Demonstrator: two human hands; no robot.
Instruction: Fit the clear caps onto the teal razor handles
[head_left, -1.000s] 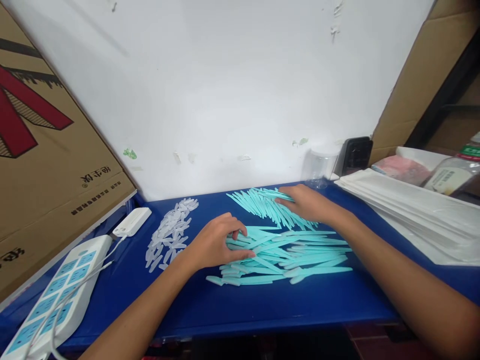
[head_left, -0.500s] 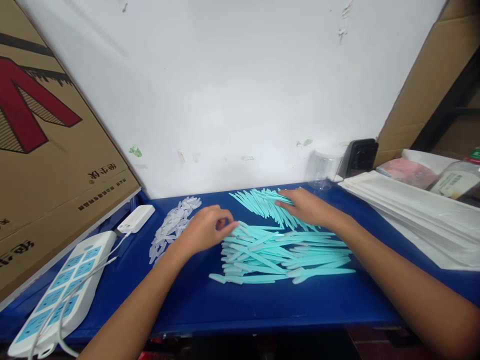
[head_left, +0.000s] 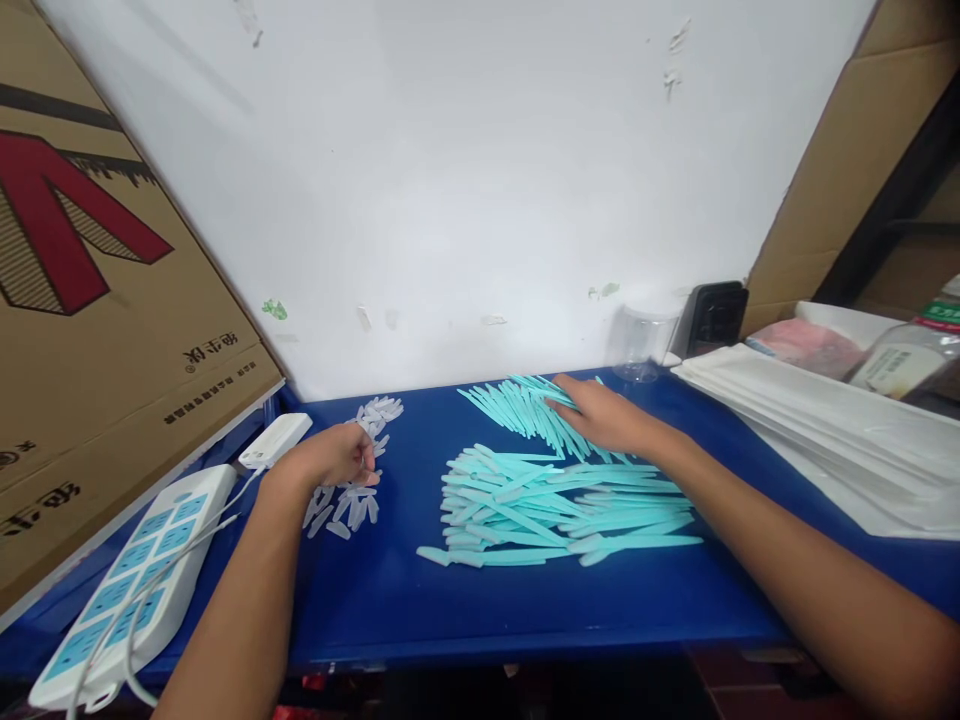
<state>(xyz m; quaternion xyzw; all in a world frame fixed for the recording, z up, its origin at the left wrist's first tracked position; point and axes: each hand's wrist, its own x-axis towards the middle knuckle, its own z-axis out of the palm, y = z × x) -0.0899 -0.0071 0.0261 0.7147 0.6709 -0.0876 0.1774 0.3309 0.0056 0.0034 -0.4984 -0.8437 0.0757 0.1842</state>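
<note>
My left hand (head_left: 339, 456) is over the pile of small translucent plastic caps (head_left: 351, 510) on the left, fingertips pinched together and pointing down. Whatever is between those fingers is hidden. At the back, my right hand (head_left: 600, 412) has its thumb and fingers closed around some thin turquoise eyebrow razors (head_left: 517, 408) at the top of their pile; part of that pile lies beneath the hand. Nearer to me is a larger heap of turquoise eyebrow razors with pale caps (head_left: 510, 500), lying mostly sideways with the capped ends to the left. Neither hand touches this heap.
A blue-covered table (head_left: 450, 610) meets a white wall. On the left are a power strip (head_left: 142, 580), a white adapter (head_left: 276, 440) with cables and a cardboard box (head_left: 150, 330). A clear jar (head_left: 643, 340), white bags (head_left: 817, 430) and a bottle (head_left: 911, 355) stand right.
My left hand has moved left from the front razor heap to the translucent caps, and its fingers now point down. My right hand stays at the back pile, almost unmoved.
</note>
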